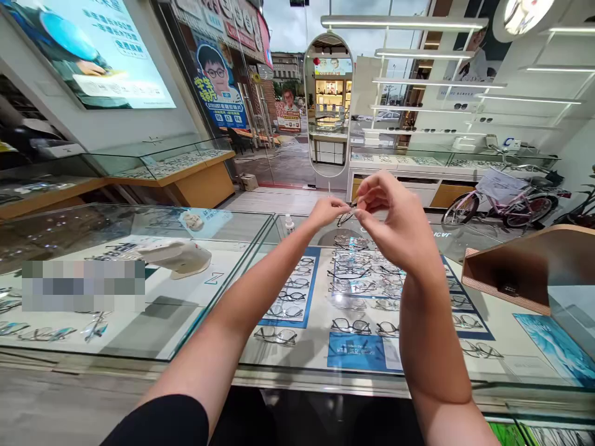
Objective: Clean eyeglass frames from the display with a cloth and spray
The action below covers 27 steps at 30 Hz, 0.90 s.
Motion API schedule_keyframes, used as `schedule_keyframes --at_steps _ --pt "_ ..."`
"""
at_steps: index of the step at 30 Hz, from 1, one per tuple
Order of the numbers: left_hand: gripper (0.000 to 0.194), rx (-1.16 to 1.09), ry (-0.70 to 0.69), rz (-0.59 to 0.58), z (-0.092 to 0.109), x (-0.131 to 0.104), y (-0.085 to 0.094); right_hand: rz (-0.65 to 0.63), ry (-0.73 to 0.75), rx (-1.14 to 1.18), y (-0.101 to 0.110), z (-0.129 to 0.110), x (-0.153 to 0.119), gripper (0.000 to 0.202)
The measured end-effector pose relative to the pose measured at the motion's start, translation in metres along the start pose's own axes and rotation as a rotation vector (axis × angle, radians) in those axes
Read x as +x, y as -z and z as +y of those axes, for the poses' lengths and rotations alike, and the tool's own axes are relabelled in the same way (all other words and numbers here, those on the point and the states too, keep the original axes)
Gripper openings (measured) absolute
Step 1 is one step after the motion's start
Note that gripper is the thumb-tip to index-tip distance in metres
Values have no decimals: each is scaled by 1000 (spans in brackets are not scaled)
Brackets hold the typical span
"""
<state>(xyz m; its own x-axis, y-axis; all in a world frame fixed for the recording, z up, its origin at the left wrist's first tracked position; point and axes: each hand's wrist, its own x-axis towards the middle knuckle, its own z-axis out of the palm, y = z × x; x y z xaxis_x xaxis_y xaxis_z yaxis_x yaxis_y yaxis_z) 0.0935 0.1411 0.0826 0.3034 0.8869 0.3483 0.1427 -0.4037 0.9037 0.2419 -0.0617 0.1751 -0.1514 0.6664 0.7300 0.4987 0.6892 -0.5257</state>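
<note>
Above the far part of a glass display case, a pair of thin dark-framed glasses is held up between my two hands. My left hand pinches one side of the frame with the fingertips. On the other side, my right hand grips it between thumb and curled fingers, hiding part of the frame. Below, rows of eyeglasses lie under the glass on white and blue mats. A small white bottle stands on the case just left of my left hand.
An oval mirror rises beyond the case. To the right are a wooden box-like stand on the glass and a pink bicycle on the floor. Another display case stands at the far left. A white device is on the left counter.
</note>
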Motion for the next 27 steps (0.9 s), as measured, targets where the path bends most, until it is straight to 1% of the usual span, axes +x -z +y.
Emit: schedule_keyframes --at_steps 3,5,7,9,11,14,16,19,21,23,25,27 --pt "36 -103 7 73 9 -40 30 1 52 3 -10 -16 -5 18" --pt "41 -227 44 142 11 -67 45 6 68 -8 -20 -18 -5 16" --pt "45 -343 87 166 9 -90 56 -3 46 -16 -34 -10 -3 14" --pt "46 -416 106 183 4 -108 61 -22 -9 2 -52 7 -2 11" --pt "46 -451 118 207 -4 -121 63 -29 -83 54 -71 28 -6 8" --pt "46 -491 146 213 -18 -135 58 -24 -201 122 -99 57 -24 11" --pt "48 -507 154 197 -26 -141 52 -21 -254 148 -114 70 -42 14" --pt "50 -503 134 169 -37 -148 43 -4 -293 190 -131 84 -64 16" --pt "47 -493 111 148 -41 -152 39 41 -319 219 -139 90 -73 17" --pt "45 -485 88 131 -44 -154 37 115 -328 246 -142 93 -76 19" --pt "45 -482 72 119 -45 -155 36 168 -320 269 -142 94 -77 20" --pt "44 -476 63 103 -45 -155 36 178 -318 295 -140 92 -76 21"
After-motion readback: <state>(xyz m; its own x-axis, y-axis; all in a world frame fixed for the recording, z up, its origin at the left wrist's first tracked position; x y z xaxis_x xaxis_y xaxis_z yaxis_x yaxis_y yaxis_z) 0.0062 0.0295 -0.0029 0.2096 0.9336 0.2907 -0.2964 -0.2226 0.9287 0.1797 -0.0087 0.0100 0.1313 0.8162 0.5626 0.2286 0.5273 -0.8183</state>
